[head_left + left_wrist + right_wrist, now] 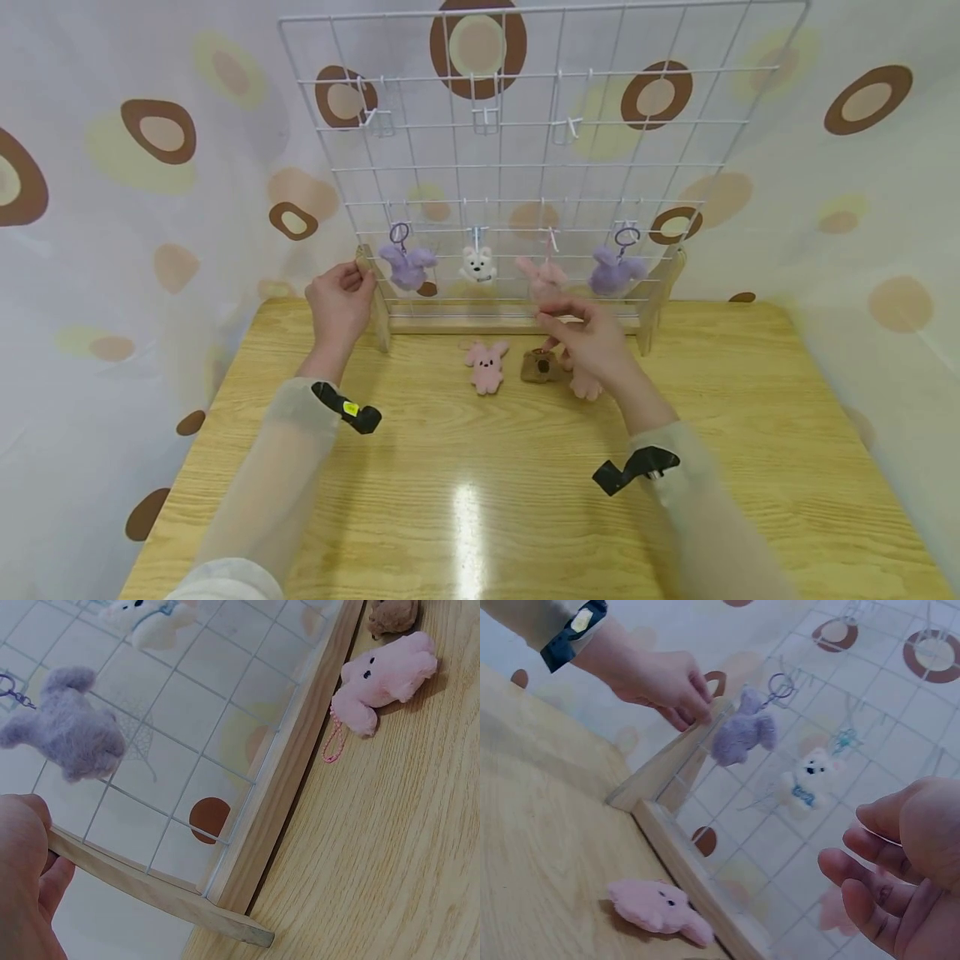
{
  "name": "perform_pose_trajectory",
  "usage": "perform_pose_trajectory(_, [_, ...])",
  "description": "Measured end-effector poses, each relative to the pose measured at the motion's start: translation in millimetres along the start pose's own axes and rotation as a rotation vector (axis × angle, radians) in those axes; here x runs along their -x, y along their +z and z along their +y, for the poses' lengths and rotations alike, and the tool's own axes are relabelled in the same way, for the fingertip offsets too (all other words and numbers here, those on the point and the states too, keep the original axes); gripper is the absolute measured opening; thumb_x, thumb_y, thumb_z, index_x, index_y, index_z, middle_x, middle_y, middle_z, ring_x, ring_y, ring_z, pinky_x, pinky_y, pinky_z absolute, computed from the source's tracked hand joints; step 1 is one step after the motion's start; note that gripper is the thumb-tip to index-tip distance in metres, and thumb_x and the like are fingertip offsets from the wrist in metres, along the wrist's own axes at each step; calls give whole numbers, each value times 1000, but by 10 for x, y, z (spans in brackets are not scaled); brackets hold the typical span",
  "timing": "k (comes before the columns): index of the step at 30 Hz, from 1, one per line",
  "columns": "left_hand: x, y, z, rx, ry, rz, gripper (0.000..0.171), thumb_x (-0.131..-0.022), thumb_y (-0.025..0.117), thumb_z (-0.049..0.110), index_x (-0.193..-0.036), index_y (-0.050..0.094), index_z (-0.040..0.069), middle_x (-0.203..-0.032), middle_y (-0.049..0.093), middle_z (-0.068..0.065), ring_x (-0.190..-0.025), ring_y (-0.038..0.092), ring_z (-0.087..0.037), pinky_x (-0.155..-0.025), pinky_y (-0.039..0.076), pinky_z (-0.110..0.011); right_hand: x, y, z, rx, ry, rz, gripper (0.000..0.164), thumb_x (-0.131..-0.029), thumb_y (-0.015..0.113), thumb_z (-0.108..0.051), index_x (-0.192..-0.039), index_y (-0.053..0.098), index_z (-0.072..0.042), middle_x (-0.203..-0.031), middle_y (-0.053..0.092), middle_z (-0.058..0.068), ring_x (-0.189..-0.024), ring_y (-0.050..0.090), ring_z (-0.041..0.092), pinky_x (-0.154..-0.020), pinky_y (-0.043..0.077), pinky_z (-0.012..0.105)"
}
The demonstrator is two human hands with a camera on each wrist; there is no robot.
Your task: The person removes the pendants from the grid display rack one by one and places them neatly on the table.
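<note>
My left hand [343,302] grips the upper end of the wooden side stand [142,885] of a white wire grid rack, thumb and fingers on either side of it. My right hand [596,337] is just below a hanging pink bunny plush keychain [546,279]. Its fingers are loosely bent with nothing between them, and in the right wrist view they partly cover that plush. On the table under the rack lie a pink bunny plush [487,368], a brown plush [537,367] and a second pink plush [587,385], partly hidden by my right hand.
Also hanging on the lower hooks are a left purple plush [407,268], a white bear plush [477,265] and a right purple plush [615,272]. Bare hooks [486,118] sit higher on the grid [525,167]. A patterned cloth [157,275] surrounds the wooden table [420,467].
</note>
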State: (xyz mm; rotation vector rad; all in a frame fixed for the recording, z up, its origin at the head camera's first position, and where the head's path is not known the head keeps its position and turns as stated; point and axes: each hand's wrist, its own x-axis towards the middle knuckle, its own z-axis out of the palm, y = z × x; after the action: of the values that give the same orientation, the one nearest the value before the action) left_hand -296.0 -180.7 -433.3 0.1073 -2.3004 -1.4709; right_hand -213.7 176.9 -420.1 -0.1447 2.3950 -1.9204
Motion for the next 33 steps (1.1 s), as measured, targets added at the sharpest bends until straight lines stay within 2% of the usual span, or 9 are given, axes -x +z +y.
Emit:
perform_pose_trajectory(5, [-1, 8, -18, -6, -2, 1, 24, -101, 73, 12, -118, 76, -5, -108, 77, -21, -100, 77, -27, -83, 64, -29, 33, -186, -92, 51, -115, 36, 26, -104, 70, -14, -122, 70, 5, -120, 69, 21, -72, 72, 16, -54, 59, 27])
perform_pose_trajectory(9, [1, 8, -23, -8, -4, 0, 24, -101, 72, 13, -118, 77, -4, -108, 78, -20, -100, 77, -27, -83, 64, -29, 54, -314, -151, 85, -128, 59, 27, -105, 70, -15, -123, 70, 4, -117, 72, 14, -74, 73, 15, -59, 61, 28])
perform_pose_trajectory(14, [0, 4, -21, -12, -5, -2, 25, -101, 72, 13, -119, 76, -4, -108, 77, -20, -100, 77, -27, -84, 64, -30, 59, -461, -221, 86, -165, 77, 27, -105, 69, -13, -121, 70, 8, -107, 73, 2, -72, 73, 14, -55, 56, 23])
perform_pose_trajectory(17, [3, -3, -16, -8, -4, 1, 25, -101, 72, 13, -118, 76, -5, -108, 77, -21, -100, 77, -27, -83, 64, -31, 55, -544, -271, 70, -186, 88, 27, -104, 70, -12, -120, 69, 9, -107, 74, 5, -70, 73, 13, -54, 56, 22])
perform_pose_trajectory(25, [-4, -1, -13, -6, 3, 1, 24, -101, 72, 12, -117, 76, -5, -107, 77, -21, -100, 77, -27, -84, 64, -31, 37, -796, -377, 130, -195, 155, 30, -103, 72, -14, -124, 70, 7, -110, 74, 1, -70, 74, 12, -53, 56, 22])
perform_pose_trajectory(33, [-3, 8, -16, -11, 27, 9, 23, -100, 72, 11, -115, 77, -6, -106, 77, -22, -99, 77, -29, -84, 64, -33, -57, -983, -387, 146, -155, 223, 28, -103, 72, -21, -122, 73, 1, -113, 75, -2, -70, 74, 10, -54, 58, 25])
